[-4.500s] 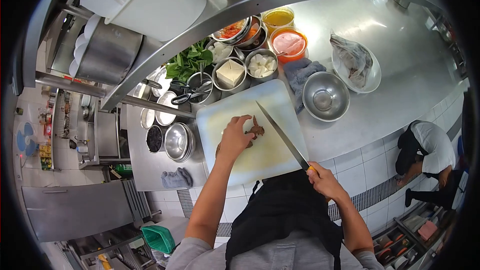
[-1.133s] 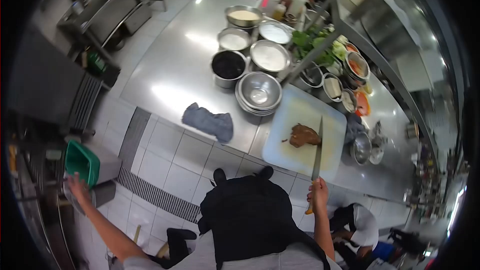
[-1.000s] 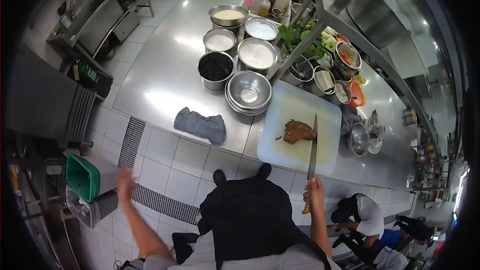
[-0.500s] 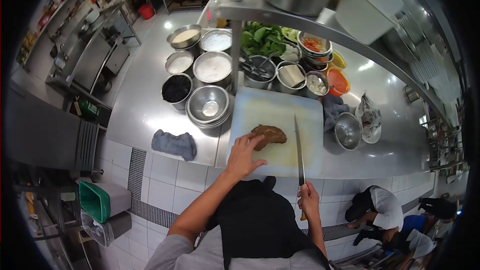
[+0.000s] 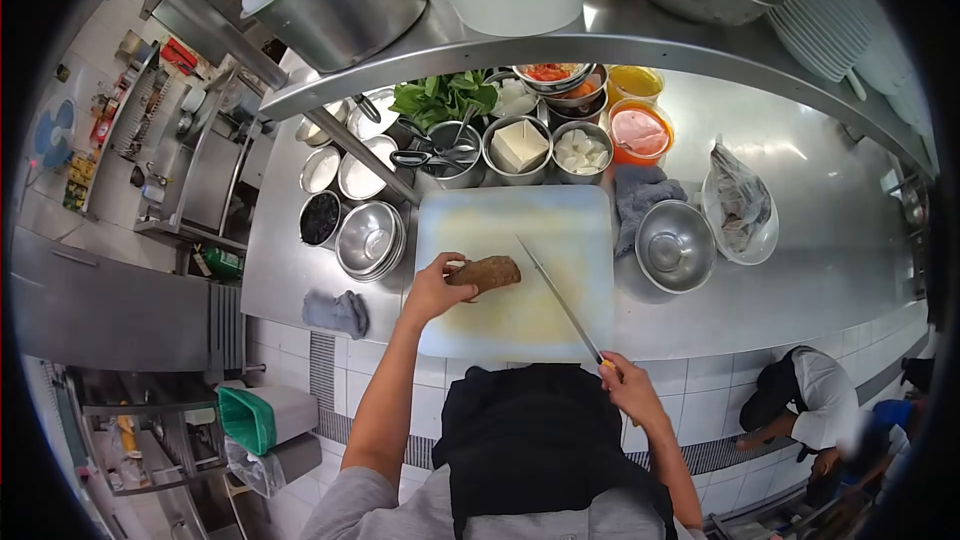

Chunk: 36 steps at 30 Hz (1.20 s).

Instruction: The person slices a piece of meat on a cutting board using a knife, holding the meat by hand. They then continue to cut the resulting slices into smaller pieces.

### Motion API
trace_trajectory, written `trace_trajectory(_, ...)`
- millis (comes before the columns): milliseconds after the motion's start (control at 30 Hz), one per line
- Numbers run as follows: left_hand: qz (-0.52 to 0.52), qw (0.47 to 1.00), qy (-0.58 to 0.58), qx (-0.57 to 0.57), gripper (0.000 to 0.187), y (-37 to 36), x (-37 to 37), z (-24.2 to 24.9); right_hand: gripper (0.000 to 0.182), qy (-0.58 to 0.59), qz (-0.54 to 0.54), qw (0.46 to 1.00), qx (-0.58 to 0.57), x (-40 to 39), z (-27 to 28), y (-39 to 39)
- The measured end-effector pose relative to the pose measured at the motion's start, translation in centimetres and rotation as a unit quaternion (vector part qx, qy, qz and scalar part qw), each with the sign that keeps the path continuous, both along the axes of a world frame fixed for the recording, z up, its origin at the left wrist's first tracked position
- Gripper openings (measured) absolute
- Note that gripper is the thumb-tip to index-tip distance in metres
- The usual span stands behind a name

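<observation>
A brown piece of food, perhaps cooked meat, (image 5: 487, 275) lies on the white cutting board (image 5: 515, 330). My left hand (image 5: 436, 290) grips its left end, thumb in front and fingers behind. My right hand (image 5: 628, 387) is closed round the yellow handle of a long knife (image 5: 562, 302). The blade slants up and left over the board, its tip to the right of the brown piece and apart from it.
Behind the board stand leafy greens (image 5: 445, 98), a tub with a white block (image 5: 520, 147) and an orange tub (image 5: 640, 132). Stacked bowls (image 5: 371, 240) are left, a metal bowl (image 5: 675, 247) right. A shelf (image 5: 560, 52) crosses above. Two people crouch at lower right.
My left hand has closed on the left end of the brown piece, which is turned slightly. The knife now tilts further left. The camera view has shifted.
</observation>
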<state>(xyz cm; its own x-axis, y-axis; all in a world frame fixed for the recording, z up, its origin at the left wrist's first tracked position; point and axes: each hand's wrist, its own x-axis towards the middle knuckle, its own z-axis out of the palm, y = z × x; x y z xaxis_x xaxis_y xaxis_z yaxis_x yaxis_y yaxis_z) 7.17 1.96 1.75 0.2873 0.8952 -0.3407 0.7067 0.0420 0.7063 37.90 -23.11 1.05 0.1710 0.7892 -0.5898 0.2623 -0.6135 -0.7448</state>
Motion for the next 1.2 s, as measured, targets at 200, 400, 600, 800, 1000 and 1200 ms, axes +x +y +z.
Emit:
trace_trajectory(200,0.134,0.877,-0.254,-0.384,0.043,1.6,-1.9,-1.3,0.04,0.013,0.036,0.999,-0.012,2.5,0.8,1.8)
trace_trajectory(400,0.154,0.796,-0.363,-0.458,0.043,0.0,-3.3,-3.4,0.043,0.036,0.007,0.999,-0.008,0.0,-0.2,1.3)
trace_trajectory(600,0.067,0.705,-0.498,-0.5,0.055,-0.8,-4.2,-5.0,0.045,0.017,-0.01,1.0,-0.003,-1.9,0.5,1.8)
trace_trajectory(800,-0.002,0.708,-0.534,-0.462,0.076,0.1,-3.7,-3.6,0.045,-0.016,-0.018,1.0,0.018,-2.9,-0.5,1.5)
trace_trajectory(1000,-0.079,0.719,-0.533,-0.439,0.067,1.3,-3.8,-4.0,0.045,-0.022,-0.045,0.999,0.016,-4.3,-0.2,1.2)
trace_trajectory(1200,-0.077,0.744,-0.528,-0.402,0.057,1.4,-4.3,-5.8,0.045,-0.036,-0.051,0.998,0.017,-5.1,-0.3,1.1)
